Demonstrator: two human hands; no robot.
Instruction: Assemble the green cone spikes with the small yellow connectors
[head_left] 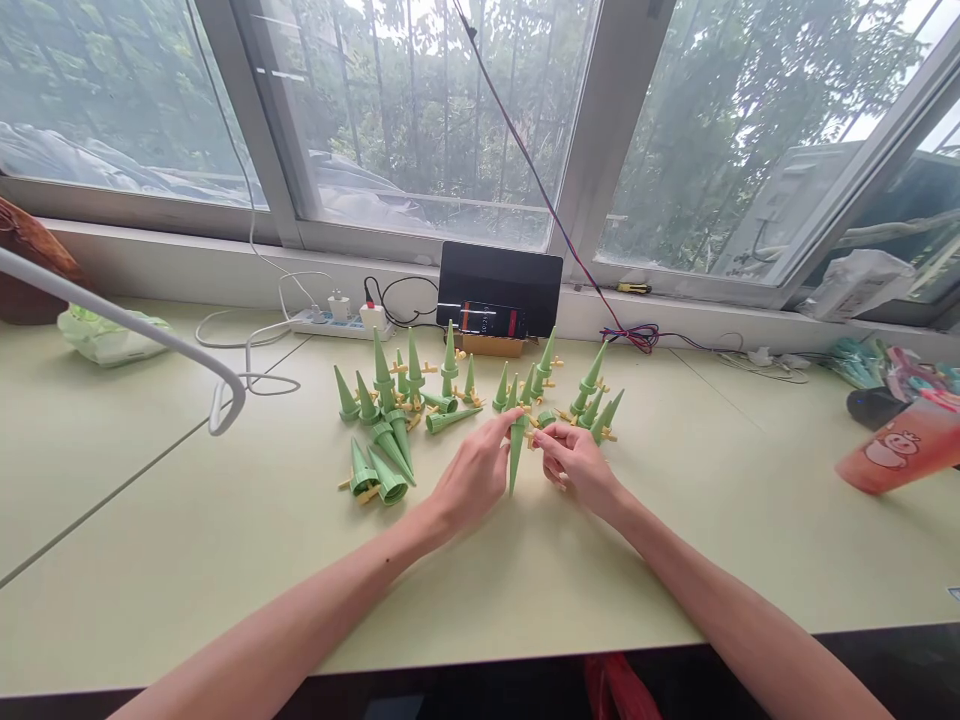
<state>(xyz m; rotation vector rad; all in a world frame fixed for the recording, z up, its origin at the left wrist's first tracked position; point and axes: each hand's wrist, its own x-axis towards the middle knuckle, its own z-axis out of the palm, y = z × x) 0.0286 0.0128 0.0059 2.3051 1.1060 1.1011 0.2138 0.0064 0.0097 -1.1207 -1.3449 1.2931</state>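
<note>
My left hand [474, 475] is closed round the top of a green watering spike [516, 455], which points downward just above the table. Pinched in the fingertips of my right hand [574, 462] is a small yellow valve [532, 438], close beside that spike's upper end. Whether the valve is seated in the spike is too small to tell. Behind and left of my hands stand several green spikes [382, 365] with yellow valves, tips up. Others lie on their sides, among them a hollow spike [390, 484] with its open end showing. More spikes [592, 372] stand to the right.
A dark tablet [501, 285] with a phone in front leans by the window. A power strip [330, 322] with white cables sits left of it. At far right a red drink cup [900, 440] tilts, and a white curved bar [150, 335] crosses the left side.
</note>
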